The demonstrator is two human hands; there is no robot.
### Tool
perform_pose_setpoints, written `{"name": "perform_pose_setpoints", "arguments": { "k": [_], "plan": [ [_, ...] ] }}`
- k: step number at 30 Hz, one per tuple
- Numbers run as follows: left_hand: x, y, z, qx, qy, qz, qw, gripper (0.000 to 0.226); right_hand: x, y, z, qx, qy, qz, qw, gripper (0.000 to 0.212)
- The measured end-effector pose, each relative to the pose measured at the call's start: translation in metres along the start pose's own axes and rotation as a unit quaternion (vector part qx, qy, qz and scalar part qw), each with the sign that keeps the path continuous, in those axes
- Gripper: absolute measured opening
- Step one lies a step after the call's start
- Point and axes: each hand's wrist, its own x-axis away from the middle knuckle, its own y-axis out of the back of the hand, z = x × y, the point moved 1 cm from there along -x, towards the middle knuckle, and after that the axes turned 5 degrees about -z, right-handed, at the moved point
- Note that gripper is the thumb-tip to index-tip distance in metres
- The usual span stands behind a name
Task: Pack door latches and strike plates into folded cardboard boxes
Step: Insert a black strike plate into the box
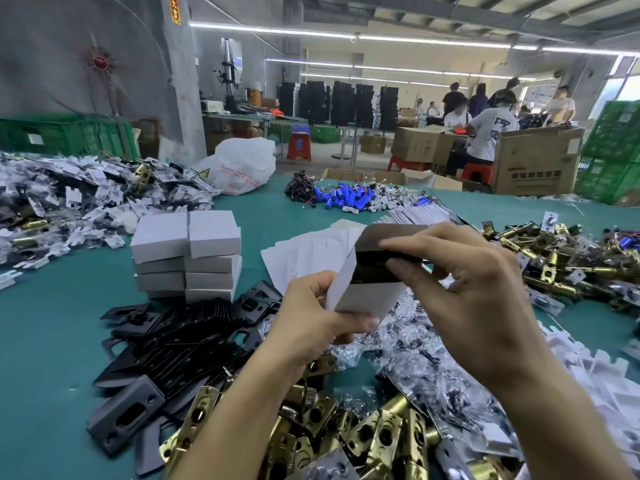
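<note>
Above the table I hold a small white cardboard box with its dark open inside turned up. My left hand grips its lower left corner, thumb across the front. My right hand pinches the dark top flap from the right. Black strike plates lie heaped below my left arm. Brass door latches fill the near edge between my forearms. Whether anything is inside the box is hidden.
A stack of closed white boxes stands left of centre on the green table. Flat box blanks fan out behind my hands. More brass latches pile at right, bagged screws under my right arm, blue parts farther back.
</note>
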Motion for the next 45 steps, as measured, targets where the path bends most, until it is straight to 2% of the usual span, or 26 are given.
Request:
{"name": "perform_pose_setpoints", "arguments": {
  "k": [10,18,23,28,33,37,41,45],
  "plan": [
    [0.004,-0.002,0.001,-0.015,0.043,0.048,0.998,0.039,0.002,-0.003,-0.010,0.018,-0.060,0.054,0.997,0.023],
    [0.006,-0.005,0.002,-0.015,0.066,0.058,0.996,0.045,0.002,-0.006,-0.019,0.031,-0.122,0.197,0.972,0.041],
    [0.006,-0.006,0.002,-0.006,0.069,0.067,0.995,0.037,0.001,-0.003,-0.016,0.011,-0.149,0.176,0.973,0.039],
    [0.007,-0.006,0.001,-0.035,0.052,0.059,0.996,0.039,0.002,0.001,-0.022,0.015,-0.164,0.138,0.977,0.039],
    [0.006,-0.006,0.004,-0.068,0.054,0.060,0.994,0.038,0.002,0.006,-0.028,-0.018,-0.211,0.203,0.956,0.026],
    [0.007,-0.006,0.005,-0.088,0.047,0.075,0.992,0.033,0.001,0.007,-0.035,0.001,-0.230,0.237,0.944,0.022],
    [0.007,-0.007,0.007,-0.095,0.044,0.080,0.991,0.036,0.002,0.007,-0.036,0.029,-0.180,0.242,0.953,0.011],
    [0.005,-0.006,0.005,-0.041,0.055,0.079,0.994,0.038,0.000,0.006,-0.033,0.031,-0.111,0.155,0.981,0.012]
  ]
}}
